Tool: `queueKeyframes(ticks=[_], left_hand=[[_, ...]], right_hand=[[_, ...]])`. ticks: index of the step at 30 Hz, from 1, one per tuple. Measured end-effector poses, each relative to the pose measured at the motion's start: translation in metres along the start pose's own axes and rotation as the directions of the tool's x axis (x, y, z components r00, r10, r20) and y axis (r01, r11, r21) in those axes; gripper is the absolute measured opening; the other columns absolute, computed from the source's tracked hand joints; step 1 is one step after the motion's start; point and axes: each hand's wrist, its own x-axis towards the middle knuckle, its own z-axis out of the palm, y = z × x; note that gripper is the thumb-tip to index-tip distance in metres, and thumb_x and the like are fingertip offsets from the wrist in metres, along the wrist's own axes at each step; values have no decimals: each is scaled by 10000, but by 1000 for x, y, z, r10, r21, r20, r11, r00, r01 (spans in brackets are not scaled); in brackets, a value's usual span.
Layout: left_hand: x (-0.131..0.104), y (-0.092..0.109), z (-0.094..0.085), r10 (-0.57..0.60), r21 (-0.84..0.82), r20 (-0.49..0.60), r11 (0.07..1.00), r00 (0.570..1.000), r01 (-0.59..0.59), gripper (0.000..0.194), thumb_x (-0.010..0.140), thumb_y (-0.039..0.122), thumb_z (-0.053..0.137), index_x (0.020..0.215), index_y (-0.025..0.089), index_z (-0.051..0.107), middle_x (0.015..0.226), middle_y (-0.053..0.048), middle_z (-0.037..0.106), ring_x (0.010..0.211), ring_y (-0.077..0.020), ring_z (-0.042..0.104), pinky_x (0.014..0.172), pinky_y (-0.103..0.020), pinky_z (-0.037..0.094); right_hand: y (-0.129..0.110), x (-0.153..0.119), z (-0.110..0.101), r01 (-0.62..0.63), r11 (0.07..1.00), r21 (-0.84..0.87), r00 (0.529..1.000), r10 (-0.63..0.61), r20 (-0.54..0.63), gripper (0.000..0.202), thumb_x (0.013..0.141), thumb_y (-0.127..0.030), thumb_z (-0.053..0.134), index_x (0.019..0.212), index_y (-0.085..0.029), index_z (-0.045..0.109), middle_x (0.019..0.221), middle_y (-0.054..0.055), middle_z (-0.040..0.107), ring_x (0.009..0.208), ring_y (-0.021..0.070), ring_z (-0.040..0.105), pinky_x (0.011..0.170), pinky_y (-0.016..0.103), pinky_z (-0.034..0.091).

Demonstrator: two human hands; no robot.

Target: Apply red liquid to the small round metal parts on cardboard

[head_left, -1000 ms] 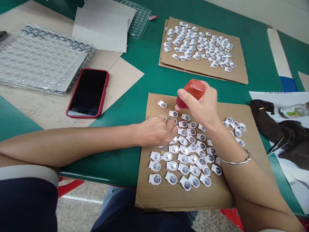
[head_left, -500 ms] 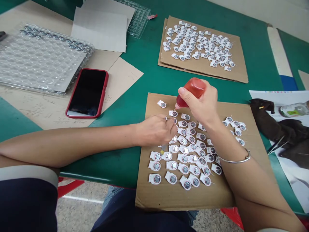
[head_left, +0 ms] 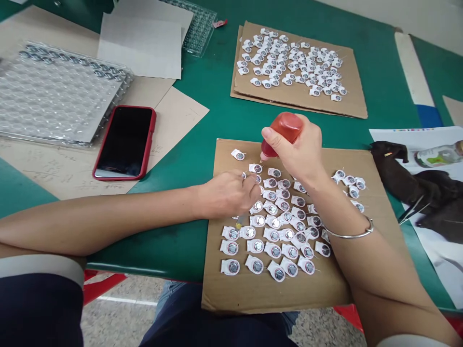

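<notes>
My right hand [head_left: 302, 147] is wrapped round a red squeeze bottle [head_left: 284, 132], tilted with its thin nozzle pointing down. Just below the nozzle lies a small white tabbed piece with a round silver disc [head_left: 255, 168]; whether they touch I cannot tell. My left hand [head_left: 233, 195] is closed, resting low over the near cardboard sheet [head_left: 289, 301]. From under it pokes a slim grey tool with a yellow end [head_left: 239, 223]; its other end is hidden by my fingers. Several more such white pieces [head_left: 273, 249] lie in loose rows around both hands.
A second cardboard sheet [head_left: 356, 91] full of similar pieces lies farther back. To the left are a red-cased phone [head_left: 125, 142], clear blister trays [head_left: 58, 96] and papers [head_left: 141, 46]. Dark cloth [head_left: 405, 178], tweezers [head_left: 412, 210] and a clear bottle [head_left: 439, 155] lie at the right.
The whole view has shifted slightly, moving the table things left. The red bottle's nozzle sits a little farther right of the piece beneath it. Both hands keep their grips.
</notes>
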Motion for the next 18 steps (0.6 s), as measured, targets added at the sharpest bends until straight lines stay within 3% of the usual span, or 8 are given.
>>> queueKeyframes(ticks=[4, 8, 18], left_hand=[[-2, -1, 3, 25, 23, -99, 999, 995, -23, 327, 864, 48, 271, 830, 71, 596, 776, -131, 646, 613, -176, 613, 562, -309, 518], [-3, -1, 4, 39, 45, -156, 998, 987, -32, 306, 861, 36, 290, 811, 67, 591, 745, -123, 641, 612, -170, 613, 568, -307, 527], [-2, -2, 2, 8, 0, -117, 1000, 993, -8, 303, 860, 46, 293, 783, 88, 583, 733, -108, 633, 628, -158, 607, 614, -296, 523]], right_hand=[[0, 1, 0, -6, 999, -40, 999, 4, -54, 490, 743, -649, 473, 936, -204, 542, 786, 60, 640, 789, 189, 603, 775, 369, 473], [1, 2, 0, -11, 999, -32, 999, 10, -31, 481, 748, -642, 474, 940, -206, 539, 727, 51, 622, 796, 199, 600, 794, 387, 466], [1, 2, -1, -24, 999, -28, 999, 23, -41, 470, 712, -638, 532, 903, -210, 549, 752, 62, 630, 826, 209, 598, 796, 378, 472]])
